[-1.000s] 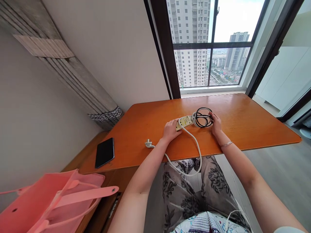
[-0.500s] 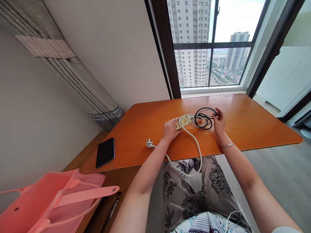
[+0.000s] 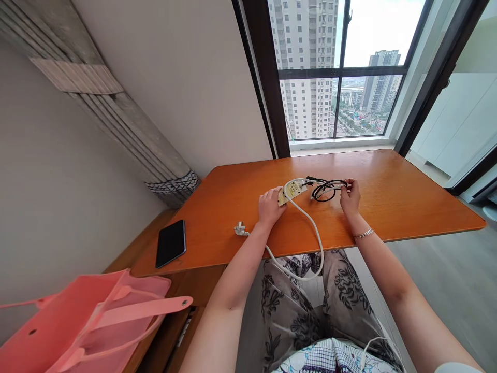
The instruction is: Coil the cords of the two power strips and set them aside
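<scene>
My left hand (image 3: 271, 206) is closed on the near end of a pale yellowish power strip (image 3: 293, 190) lying on the table. Black and white cables (image 3: 324, 191) lie in loops beyond the strip's right end, and my right hand (image 3: 351, 195) pinches the right side of these loops. A thick white cord (image 3: 315, 226) arches over the strip, hangs past the table's front edge and passes behind my left forearm. Its white plug (image 3: 239, 228) rests on the table left of that forearm.
A dark phone (image 3: 171, 243) lies at the left of the orange-brown table (image 3: 419, 207). Below it at the lower left sits a pink bag (image 3: 85, 321) with straps. Behind the table are a window and a gathered curtain (image 3: 128, 129).
The cable loops have flattened, and a black connector now shows by the strip's right end. My right hand has shifted slightly, while my left hand and the strip have moved a little left.
</scene>
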A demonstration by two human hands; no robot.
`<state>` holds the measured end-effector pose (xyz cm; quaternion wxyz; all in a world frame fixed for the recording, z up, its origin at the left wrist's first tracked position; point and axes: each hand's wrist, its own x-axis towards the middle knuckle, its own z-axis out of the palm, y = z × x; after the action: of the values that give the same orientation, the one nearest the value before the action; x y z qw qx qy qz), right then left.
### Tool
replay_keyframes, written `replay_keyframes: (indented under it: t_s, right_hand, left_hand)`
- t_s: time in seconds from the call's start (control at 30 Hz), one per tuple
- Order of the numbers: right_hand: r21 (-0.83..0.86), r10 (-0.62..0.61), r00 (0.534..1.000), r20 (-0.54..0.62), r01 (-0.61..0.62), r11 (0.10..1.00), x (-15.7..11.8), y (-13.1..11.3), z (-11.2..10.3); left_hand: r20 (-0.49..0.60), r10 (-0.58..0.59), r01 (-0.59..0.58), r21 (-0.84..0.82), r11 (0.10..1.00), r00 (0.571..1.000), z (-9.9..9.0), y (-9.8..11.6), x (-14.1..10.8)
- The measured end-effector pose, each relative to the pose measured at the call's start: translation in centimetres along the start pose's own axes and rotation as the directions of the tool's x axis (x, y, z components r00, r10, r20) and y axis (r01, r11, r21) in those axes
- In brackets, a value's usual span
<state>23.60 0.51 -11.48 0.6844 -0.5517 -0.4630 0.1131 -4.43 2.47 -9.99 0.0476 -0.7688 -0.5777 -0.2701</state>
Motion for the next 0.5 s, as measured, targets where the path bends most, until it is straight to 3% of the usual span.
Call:
replay_keyframes:
  t_s: [0.17, 0.33, 0.5]
  right_hand:
    - [0.224, 0.037, 0.999, -0.012, -0.033, 0.974, 0.2, 0.2, 0.1]
    - [0.46, 0.187, 0.982, -0.003, -0.165, 0.872, 1.2, 1.1, 0.2]
    - [0.546, 0.248, 0.969, -0.011, -0.203, 0.813, 1.9, 1.6, 0.0]
  left_hand:
    - [-0.021, -0.035, 0.035, -0.011, 0.999, 0.999, 0.1, -0.3, 0.1]
    - [-0.039, -0.097, 0.097, -0.017, 0.995, 0.994, 0.0, -0.6, 0.2]
    - [-0.078, -0.188, 0.187, -0.016, 0.982, 0.979, 0.0, -1.1, 0.3]
